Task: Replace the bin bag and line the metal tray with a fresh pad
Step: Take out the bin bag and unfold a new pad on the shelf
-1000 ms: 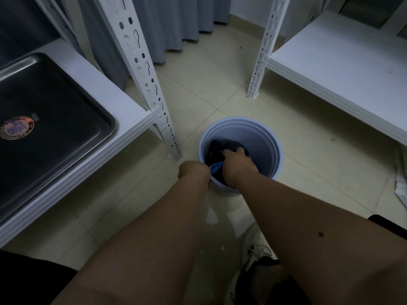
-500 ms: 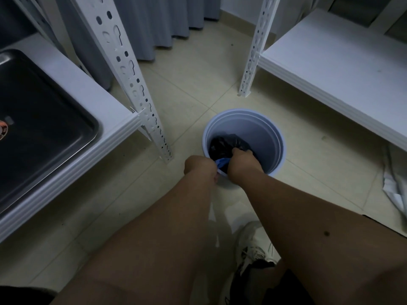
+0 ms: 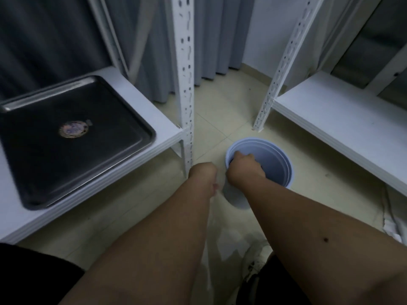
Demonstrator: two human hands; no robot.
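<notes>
The bin sits on the floor, pale blue and round, in the gap between two white shelves. The right hand is down inside its near-left edge, fingers curled shut into a fist; a sliver of something dark shows just beside the knuckles, but what the hand grips is hidden, so I cannot tell what it clamps on. The left hand is just outside the bin, to its left, also closed into a fist, with a fingertip peeking out at the bottom; what it holds is not clear either. The two hands are near each other, with the bin's rim between them.

Out to the left, the tray lies flat on the left shelf, dark and bare metal with a round sticker near its middle. A slotted white post stands at that shelf's corner, just left of the bin. The right shelf has its own slanted post coming down to the floor behind the bin. Grey curtains hang at the back. At the bottom, a white shoe shows under the right forearm.
</notes>
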